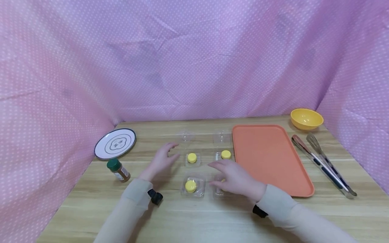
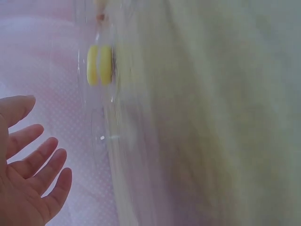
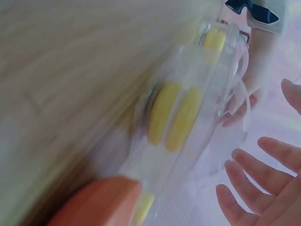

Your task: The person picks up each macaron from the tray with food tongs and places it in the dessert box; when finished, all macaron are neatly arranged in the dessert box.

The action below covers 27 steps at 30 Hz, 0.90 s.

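Several yellow macarons sit in clear plastic boxes in the middle of the table. One macaron (image 1: 190,186) lies in the front left box (image 1: 199,191), another (image 1: 191,157) in the box behind it. At the back right, a third macaron (image 1: 226,154) stands close to the tray's edge. My left hand (image 1: 162,159) is to the left of the boxes, fingers spread and holding nothing. My right hand (image 1: 235,177) reaches over the front right box (image 1: 218,192) and hides most of its macaron. In the right wrist view its fingers (image 3: 251,176) are loosely extended beside a boxed macaron (image 3: 174,117).
An orange tray (image 1: 270,158) lies right of the boxes. Beyond it are metal tongs (image 1: 325,165) and a yellow bowl (image 1: 307,119). On the left are a white plate (image 1: 115,143) and a green-capped spice jar (image 1: 118,170). Clear lids (image 1: 221,136) stand up behind the back boxes.
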Motion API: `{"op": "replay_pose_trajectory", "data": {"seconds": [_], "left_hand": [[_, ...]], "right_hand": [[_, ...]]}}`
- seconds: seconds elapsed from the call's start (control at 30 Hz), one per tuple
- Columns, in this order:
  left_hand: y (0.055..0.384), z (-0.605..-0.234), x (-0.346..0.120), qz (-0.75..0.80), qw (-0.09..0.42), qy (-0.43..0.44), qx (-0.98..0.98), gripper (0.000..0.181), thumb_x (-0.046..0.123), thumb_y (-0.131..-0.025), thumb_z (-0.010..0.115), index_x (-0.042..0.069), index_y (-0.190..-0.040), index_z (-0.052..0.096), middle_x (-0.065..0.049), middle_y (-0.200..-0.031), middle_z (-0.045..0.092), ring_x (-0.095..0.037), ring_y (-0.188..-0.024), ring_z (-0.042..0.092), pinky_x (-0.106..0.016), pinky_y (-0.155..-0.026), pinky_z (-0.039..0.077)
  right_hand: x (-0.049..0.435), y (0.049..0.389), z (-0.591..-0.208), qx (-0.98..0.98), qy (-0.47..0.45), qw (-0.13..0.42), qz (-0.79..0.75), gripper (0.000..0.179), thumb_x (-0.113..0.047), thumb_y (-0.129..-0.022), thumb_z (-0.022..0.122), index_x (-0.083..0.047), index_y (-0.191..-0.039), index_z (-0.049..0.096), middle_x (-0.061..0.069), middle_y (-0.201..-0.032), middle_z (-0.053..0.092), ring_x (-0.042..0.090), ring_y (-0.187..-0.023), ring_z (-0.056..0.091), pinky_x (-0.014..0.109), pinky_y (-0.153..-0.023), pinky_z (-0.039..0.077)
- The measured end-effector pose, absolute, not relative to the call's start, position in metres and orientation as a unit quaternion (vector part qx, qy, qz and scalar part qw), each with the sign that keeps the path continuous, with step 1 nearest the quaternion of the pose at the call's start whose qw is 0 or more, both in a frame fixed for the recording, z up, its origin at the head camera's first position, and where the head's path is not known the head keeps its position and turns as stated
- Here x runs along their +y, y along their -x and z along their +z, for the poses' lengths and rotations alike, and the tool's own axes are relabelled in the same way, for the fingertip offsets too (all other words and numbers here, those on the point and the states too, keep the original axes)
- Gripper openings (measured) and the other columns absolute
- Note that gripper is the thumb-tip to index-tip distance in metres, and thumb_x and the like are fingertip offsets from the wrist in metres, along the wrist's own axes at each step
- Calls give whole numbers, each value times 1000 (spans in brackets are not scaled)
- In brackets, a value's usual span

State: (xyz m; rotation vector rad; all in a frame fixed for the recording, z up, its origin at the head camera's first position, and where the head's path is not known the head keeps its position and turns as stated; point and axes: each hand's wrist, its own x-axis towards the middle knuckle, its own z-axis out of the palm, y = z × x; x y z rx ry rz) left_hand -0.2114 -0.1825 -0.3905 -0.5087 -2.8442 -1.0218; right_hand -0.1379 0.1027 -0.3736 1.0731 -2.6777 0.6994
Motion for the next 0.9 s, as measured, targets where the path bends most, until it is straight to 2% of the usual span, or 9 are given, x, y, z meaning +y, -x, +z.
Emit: {"op": "replay_pose_trajectory", "data": {"seconds": [0.33, 0.67, 0.9], "left_hand": [[236, -389, -181, -331, 32, 148, -931, 44, 18, -93, 59, -1, -132, 51, -21, -133, 50, -36, -126, 46, -51, -107, 37], [259, -394, -179, -270, 39, 176, -946, 44, 16, -91, 62, -2, -130, 52, -21, -130, 52, -37, -121, 50, -49, -107, 38], [272, -395, -175, -221, 17, 191, -956, 44, 19, -91, 62, 0, -130, 52, -20, -131, 51, -35, -121, 49, -48, -106, 39]], "right_hand": [[124, 144, -372, -904, -323, 70, 272, 52, -30, -81, 74, -2, -122, 61, 11, -116, 65, 26, -105, 61, 43, -91, 51], [141, 149, -372, -904, -289, 68, 307, 50, -27, -79, 76, 0, -119, 62, 14, -115, 66, 30, -106, 62, 46, -92, 50], [146, 152, -373, -908, -276, 50, 310, 51, -30, -82, 73, 0, -122, 61, 14, -117, 66, 30, -109, 60, 47, -95, 49]]}}
